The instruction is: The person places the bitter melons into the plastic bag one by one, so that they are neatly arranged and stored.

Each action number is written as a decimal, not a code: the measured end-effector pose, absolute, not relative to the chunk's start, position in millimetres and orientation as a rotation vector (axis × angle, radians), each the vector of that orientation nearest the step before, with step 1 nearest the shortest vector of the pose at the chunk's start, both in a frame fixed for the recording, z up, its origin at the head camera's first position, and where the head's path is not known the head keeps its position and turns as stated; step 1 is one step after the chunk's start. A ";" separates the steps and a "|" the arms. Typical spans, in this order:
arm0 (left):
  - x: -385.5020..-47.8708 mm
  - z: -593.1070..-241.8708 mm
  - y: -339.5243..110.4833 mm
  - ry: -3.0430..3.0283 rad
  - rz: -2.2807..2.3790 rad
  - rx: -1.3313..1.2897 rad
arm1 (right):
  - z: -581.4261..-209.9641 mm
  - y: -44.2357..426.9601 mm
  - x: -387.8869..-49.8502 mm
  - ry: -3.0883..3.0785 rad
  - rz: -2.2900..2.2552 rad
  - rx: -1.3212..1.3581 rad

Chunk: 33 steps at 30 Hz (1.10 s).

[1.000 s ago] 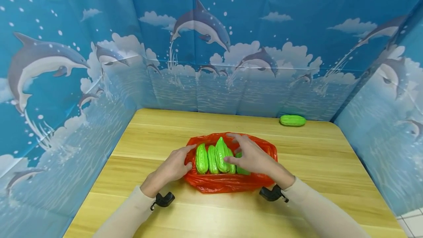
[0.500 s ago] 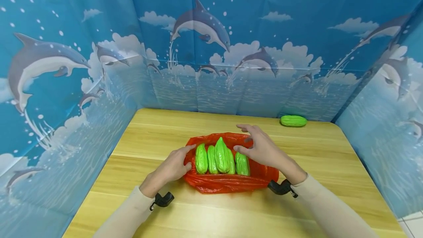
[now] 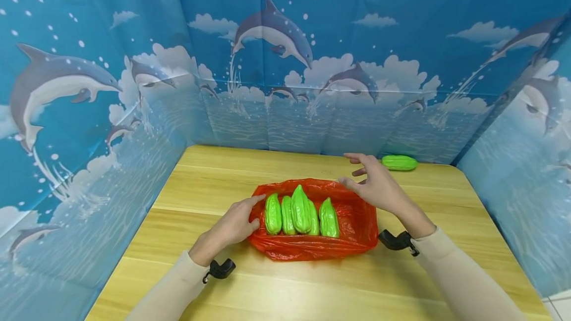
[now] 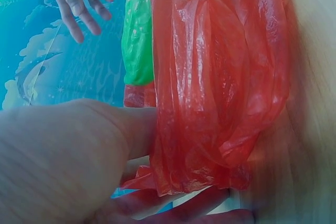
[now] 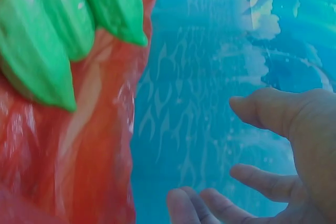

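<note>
A red plastic bag (image 3: 312, 247) lies with its mouth spread on the table, and several green ridged bitter melons (image 3: 300, 209) stand side by side in it. At the bag's left end my left hand (image 3: 232, 224) grips the rim, thumb inside and fingers outside; the left wrist view shows the thumb (image 4: 140, 129) passing behind the red film. Above the bag's far right corner is my right hand (image 3: 376, 182), holding nothing, its fingers loosely spread. One more bitter melon (image 3: 400, 163) lies at the back right, just beyond that hand.
The wooden table (image 3: 205, 167) is walled at the back and both sides by a blue dolphin-print sheet (image 3: 285, 113). A black wrist camera mount sits under each forearm. The bag's right part (image 3: 357, 222) holds no melon.
My right hand has moved from over the melons in the bag to the right and away from me, toward the lone melon. The left hand stays at the bag's rim.
</note>
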<state>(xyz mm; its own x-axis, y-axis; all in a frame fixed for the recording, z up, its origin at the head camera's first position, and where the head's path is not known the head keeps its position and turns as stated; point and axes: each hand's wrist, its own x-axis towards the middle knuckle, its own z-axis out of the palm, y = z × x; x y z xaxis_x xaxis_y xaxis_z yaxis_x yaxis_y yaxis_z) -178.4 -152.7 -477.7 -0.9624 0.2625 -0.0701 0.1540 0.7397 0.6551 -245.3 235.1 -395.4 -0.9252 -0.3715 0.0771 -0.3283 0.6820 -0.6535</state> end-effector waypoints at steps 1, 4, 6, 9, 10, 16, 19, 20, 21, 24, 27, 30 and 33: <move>-178.6 -477.5 -152.6 2.781 1.028 0.337 | -395.2 238.1 -247.2 2.829 -1.082 -0.583; -179.2 -477.7 -152.5 2.782 1.024 0.340 | -396.6 246.6 -253.1 2.845 -1.090 -0.560; -179.3 -478.0 -152.8 2.782 1.018 0.338 | -398.6 251.9 -257.0 2.853 -1.095 -0.544; -179.7 -477.9 -153.0 2.778 1.015 0.337 | -402.4 260.4 -262.8 2.871 -1.091 -0.526; -179.8 -477.8 -153.1 2.777 1.014 0.337 | -404.1 263.6 -264.8 2.877 -1.087 -0.522; -180.0 -477.1 -153.1 2.772 1.016 0.337 | -416.1 282.7 -276.1 2.900 -1.077 -0.460; -180.0 -477.1 -153.2 2.767 1.018 0.335 | -423.7 292.3 -281.8 2.909 -1.073 -0.419; -180.0 -477.2 -153.3 2.766 1.019 0.333 | -426.4 295.4 -284.1 2.912 -1.072 -0.408; -180.0 -477.2 -153.3 2.766 1.019 0.333 | -428.8 298.2 -285.9 2.916 -1.068 -0.395; -180.2 -477.2 -153.8 2.770 1.013 0.331 | -435.7 305.6 -292.2 2.934 -1.052 -0.365; -180.2 -477.3 -154.0 2.768 1.011 0.327 | -442.2 313.5 -297.6 2.962 -1.023 -0.333; -179.8 -477.3 -154.0 2.766 1.009 0.318 | -449.7 322.4 -302.4 2.994 -0.993 -0.295; -179.2 -477.3 -154.0 2.763 1.011 0.313 | -457.3 330.9 -307.2 3.010 -0.986 -0.238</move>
